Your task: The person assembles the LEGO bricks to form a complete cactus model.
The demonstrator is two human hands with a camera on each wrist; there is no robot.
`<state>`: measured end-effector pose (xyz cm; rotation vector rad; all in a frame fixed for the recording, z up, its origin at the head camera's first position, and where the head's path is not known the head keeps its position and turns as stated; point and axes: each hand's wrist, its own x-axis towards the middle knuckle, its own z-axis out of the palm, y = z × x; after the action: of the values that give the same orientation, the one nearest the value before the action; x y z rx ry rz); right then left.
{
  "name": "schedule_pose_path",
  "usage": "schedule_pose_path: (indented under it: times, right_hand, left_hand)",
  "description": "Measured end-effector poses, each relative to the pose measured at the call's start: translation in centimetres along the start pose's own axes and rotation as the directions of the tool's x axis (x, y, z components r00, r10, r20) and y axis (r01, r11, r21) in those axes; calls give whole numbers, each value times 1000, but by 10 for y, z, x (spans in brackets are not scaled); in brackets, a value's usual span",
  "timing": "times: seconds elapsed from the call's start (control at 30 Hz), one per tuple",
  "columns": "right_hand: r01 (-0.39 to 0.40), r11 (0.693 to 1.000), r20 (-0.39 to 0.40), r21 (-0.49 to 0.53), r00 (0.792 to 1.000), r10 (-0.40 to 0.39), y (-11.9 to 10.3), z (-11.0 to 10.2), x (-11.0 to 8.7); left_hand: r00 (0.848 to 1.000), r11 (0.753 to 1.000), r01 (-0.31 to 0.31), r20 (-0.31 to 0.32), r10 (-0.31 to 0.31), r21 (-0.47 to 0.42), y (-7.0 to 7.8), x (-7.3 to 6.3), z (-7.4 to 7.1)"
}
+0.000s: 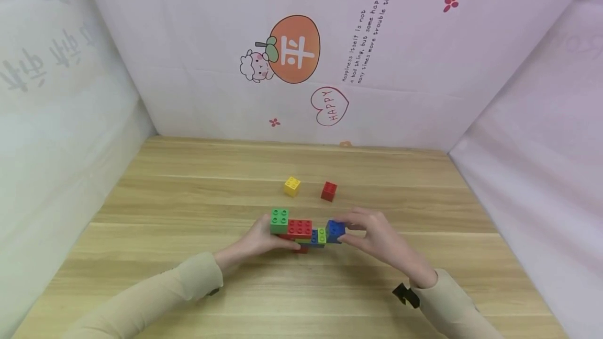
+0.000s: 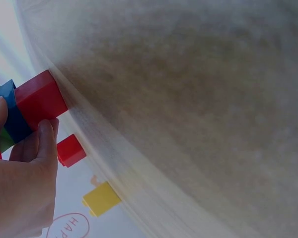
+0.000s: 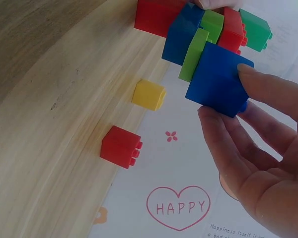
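Brick assembly (image 1: 299,228), one, over the wooden table (image 1: 202,187), gripped by the left hand (image 1: 261,238): presumably light, stiff, weakest at joints, best held by flat sides. Blue brick (image 1: 335,230), one, beside it, pinched by the right hand (image 1: 380,237): likely light, hard, smooth.

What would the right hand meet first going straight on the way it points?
Likely the lime-green brick at the right end of the assembly, with the blue block pinched in the right hand leading; whether block and brick already touch is unclear.
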<state>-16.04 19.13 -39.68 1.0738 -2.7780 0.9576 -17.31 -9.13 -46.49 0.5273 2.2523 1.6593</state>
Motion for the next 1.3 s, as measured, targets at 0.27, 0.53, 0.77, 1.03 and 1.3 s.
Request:
schedule_pose_path:
  times: [0.27,0.53,0.77,1.03,1.3]
  right_hand:
    - [-5,998,-5,-65,1000,5,-4,0,4]
    - [13,998,-6,-69,1000,-13,-3,0,3]
    - [37,999,1,-23,999,-37,-1,1,1]
    - [53,998,-63,-40,997,-55,-2,-2,1]
    - [50,999,-161,-16,986,-52,5,-11,12]
  left_hand:
    - [1000,1000,-6,2,6,30,0,-1,0]
    - [1000,999,-12,2,12,33,2,0,-1]
    - [1000,1000,9,30,-8,-7,1,-2,-2]
    - [996,1000,7,91,-7,-2,0,-2,-6]
    - [993,999,51,101,-53,19,4,-7,-11]
